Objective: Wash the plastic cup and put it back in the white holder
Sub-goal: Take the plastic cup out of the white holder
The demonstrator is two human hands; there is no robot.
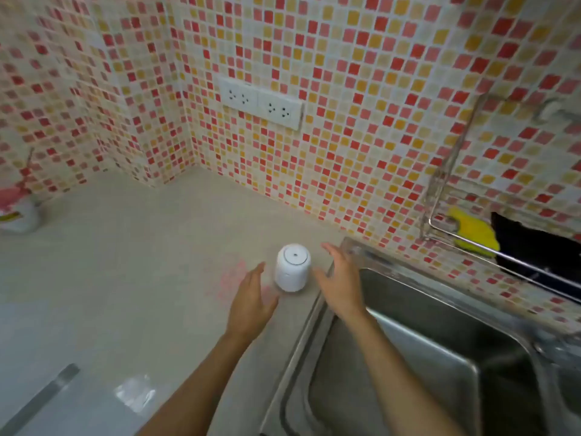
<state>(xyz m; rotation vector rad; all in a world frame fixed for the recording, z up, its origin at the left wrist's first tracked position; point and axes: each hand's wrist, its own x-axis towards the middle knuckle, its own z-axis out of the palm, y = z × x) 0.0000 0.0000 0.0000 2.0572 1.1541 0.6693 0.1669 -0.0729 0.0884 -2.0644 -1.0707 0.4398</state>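
I see a white cylindrical object standing upright on the beige counter, just left of the steel sink's rim. Its top is flat, with a ring and a small centre dot. Whether this is the holder, the cup, or the cup seated in the holder, I cannot tell.

My left hand is on the near left of it, fingers spread and loosely curved, palm facing right. The fingertips are close to the white body, but blur keeps me from saying whether they touch. My right hand is on its right, over the sink's left edge, also spread with the palm facing left and holding nothing. The white object sits between the two palms.

Farther back, a double white socket plate is set into the red, pink and yellow mosaic wall. At far right a wire rack on the wall carries a yellow sponge. At far left stands a white container with pink markings.
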